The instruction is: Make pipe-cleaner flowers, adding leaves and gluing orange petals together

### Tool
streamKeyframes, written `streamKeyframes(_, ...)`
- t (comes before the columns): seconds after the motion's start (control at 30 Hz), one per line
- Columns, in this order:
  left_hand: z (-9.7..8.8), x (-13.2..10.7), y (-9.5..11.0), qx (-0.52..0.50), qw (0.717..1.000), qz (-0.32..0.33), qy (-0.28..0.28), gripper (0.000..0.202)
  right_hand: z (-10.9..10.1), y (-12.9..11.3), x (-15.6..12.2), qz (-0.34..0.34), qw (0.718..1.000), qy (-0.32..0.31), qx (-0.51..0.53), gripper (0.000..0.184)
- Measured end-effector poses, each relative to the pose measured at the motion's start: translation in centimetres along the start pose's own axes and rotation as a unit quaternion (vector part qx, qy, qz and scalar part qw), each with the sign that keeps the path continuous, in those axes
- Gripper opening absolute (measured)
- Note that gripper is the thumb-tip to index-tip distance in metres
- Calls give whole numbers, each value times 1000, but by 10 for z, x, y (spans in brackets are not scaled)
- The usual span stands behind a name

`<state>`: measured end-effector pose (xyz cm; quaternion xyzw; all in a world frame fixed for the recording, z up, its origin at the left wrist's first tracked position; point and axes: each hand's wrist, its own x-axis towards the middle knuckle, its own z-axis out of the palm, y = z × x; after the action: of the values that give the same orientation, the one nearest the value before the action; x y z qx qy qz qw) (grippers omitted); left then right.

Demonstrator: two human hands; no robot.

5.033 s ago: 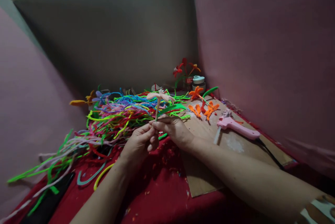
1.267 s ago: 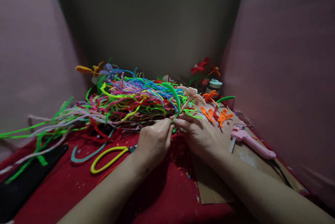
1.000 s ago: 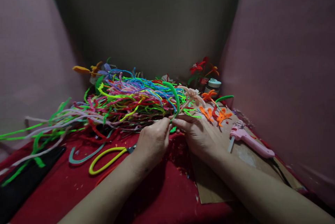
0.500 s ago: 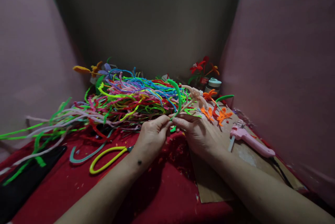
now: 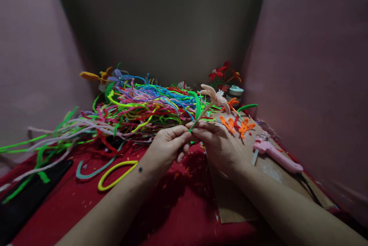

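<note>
My left hand [image 5: 169, 144] and my right hand [image 5: 217, 144] meet over the middle of the table, both closed in a pinch. Between their fingertips runs the lower stem of a pale peach pipe-cleaner flower [image 5: 214, 96], which tilts up to the right. A green pipe-cleaner leaf [image 5: 197, 108] rises beside the stem, its lower end hidden by the fingers. Just beyond my hands lies a big heap of many-coloured pipe cleaners [image 5: 155, 102]. The yellow handle of a cutting tool [image 5: 110, 188] shows beside my left forearm, which covers the rest.
A pink glue gun [image 5: 277, 156] lies on a cardboard sheet [image 5: 234, 207] at the right, near orange pipe-cleaner flowers [image 5: 245, 126]. Behind stand a light-lidded jar [image 5: 235, 92] and red flowers [image 5: 217, 72]. A black flat item [image 5: 34, 196] rests on the red cloth [image 5: 175, 215] at left.
The peach flower has turned more upright and toward me, and the green leaf now stands further behind the stem. My left wrist has shifted left, covering the dark part of the yellow-handled tool.
</note>
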<state>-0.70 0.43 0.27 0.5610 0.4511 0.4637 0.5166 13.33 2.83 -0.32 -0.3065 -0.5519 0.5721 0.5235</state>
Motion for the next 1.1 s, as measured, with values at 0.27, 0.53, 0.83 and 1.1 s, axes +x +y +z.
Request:
streamKeyframes(0.27,-8,-1,-3,-213,963,-98,-134,20,-4,3,0,-14,993,-94,68,19)
streamKeyframes(0.53,-7,0,-5,-178,971,-83,-135,22,-5,12,5,21,989,-97,109,12)
streamKeyframes(0.83,8,0,-12,302,940,131,92,19,0,5,1,20,998,5,67,8)
streamKeyframes(1.1,3,-5,-25,669,690,237,142,27,5,5,1,-13,1000,24,5,8)
